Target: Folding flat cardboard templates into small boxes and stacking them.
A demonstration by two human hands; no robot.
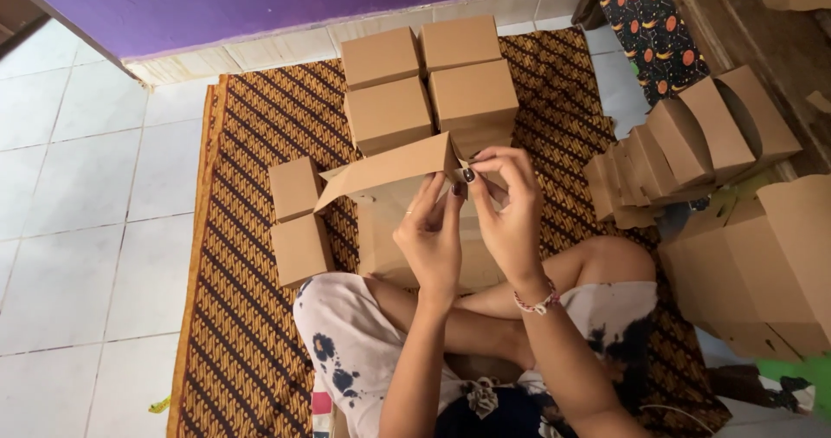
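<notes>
Both hands raised over the lap, working a brown cardboard box blank [389, 171] that is partly folded; its long flap sticks out to the person's left, and the body of the blank below is mostly hidden behind the hands, so its exact shape is hard to read. Left hand [433, 235] fingers pressed together, tips pinching the cardboard edge near the middle; right hand [511, 213] curled, thumb and forefinger pinching the same edge just beside the left fingertips. Beaded bracelet [538, 302] on the right wrist. Which tab or slot they grip cannot be told, fingers cover it. Beyond the hands, a stack of finished boxes [428, 83], four tops visible, lower layers hidden. Two small closed boxes [299, 222] just left of the blank, one behind the other, touching. To the right, a leaning row of folded boxes [684, 144] with curved cutouts, overlapping each other so the count is unclear; nearer right, large flat cardboard pieces [762, 265], cut off by the frame edge. Person sits cross-legged, knees in pale printed fabric [363, 351], lower body cut off at the bottom. Surface: brown-and-black patterned mat [251, 256] on a white tiled floor [86, 213]. Purple wall [260, 5] along the top, with pale tile skirting. Dark cloth with orange print [649, 22] at top right, partly out of frame. Green item at bottom right corner, too cropped to identify.
</notes>
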